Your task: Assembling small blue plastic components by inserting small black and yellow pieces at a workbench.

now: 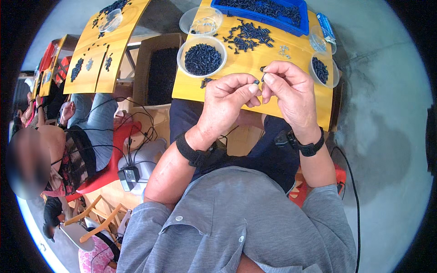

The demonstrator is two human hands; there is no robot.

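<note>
Yellow tabletop [187, 87] beneath left fingers [246, 92] and right fingers [276, 84], each tight around a small black piece [256, 82].

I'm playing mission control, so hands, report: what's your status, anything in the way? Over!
Left hand: pinching small black part. Right hand: pinching another black part. Clear round tub beyond left hand, not between them.
</note>
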